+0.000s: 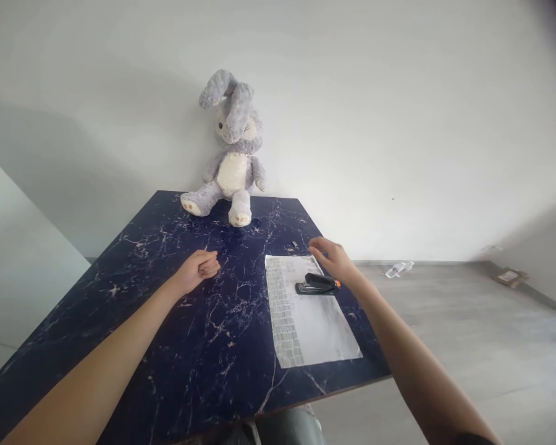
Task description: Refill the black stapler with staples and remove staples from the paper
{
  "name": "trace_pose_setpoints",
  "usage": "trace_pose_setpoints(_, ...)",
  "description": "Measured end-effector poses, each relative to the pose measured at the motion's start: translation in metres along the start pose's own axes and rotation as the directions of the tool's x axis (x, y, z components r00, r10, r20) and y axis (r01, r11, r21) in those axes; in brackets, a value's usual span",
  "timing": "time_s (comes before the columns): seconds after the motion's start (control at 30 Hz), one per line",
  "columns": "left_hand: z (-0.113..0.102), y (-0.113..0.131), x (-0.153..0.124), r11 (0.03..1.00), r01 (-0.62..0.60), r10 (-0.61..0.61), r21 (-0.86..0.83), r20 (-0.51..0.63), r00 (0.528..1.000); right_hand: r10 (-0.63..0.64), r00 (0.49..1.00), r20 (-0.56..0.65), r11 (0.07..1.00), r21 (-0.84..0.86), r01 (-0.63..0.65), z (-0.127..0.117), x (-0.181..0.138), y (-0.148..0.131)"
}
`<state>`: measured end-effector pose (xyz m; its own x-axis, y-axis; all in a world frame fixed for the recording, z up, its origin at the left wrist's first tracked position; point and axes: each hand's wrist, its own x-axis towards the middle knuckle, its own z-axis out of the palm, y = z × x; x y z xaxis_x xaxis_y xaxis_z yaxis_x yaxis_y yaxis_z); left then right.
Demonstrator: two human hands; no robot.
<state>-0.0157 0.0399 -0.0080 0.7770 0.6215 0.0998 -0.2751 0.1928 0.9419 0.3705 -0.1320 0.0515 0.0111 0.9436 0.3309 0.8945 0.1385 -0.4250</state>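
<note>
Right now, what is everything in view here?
plush rabbit: one, grey and cream, table's far edge
table: one, dark blue, pale-veined, centre
paper: one, white and grey, on table
stapler: one, black with orange, on paper
tiny bits: two, silvery, beyond paper
plastic item: one, clear, right floor
box: one, brown, floor, far right
walls: at least two, pale, behind and right
floor: one, grey, right
leg: at least one, grey-clad, below table
left hand: one, bare, left of paper
right hand: one, bare, by paper's far right corner
</note>
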Motion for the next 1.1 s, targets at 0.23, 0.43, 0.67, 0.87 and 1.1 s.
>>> trace_pose_setpoints(0.23,-0.002,0.005,-0.004,0.977,0.003,-0.015,-0.211,-0.056,0.998,-0.039,0.804,0.593,0.995,-0.054,0.088,0.053,0.061,0.039)
trace_pose_setpoints(0.43,-0.006,0.015,-0.006,0.889,-0.064,0.003,-0.453,-0.135,0.991,0.075,0.799,0.597,0.995,-0.099,-0.019,0.079,0.067,0.033)
trace_pose_setpoints(0.67,-0.024,0.025,-0.015,0.853,-0.187,0.105,-0.488,-0.189,0.976,-0.05,0.854,0.517,0.994,-0.053,0.091,0.114,0.091,-0.028)
trace_pose_setpoints(0.87,-0.047,0.034,-0.022,0.815,-0.302,0.187,-0.494,-0.269,0.945,0.25,0.95,0.19,0.936,-0.3,-0.186,0.114,0.097,-0.014)
trace_pose_setpoints(1.1,-0.058,0.043,-0.028,0.702,-0.493,0.272,-0.515,-0.445,0.853,0.185,0.948,0.259,0.958,-0.261,-0.116,0.135,0.085,0.0)
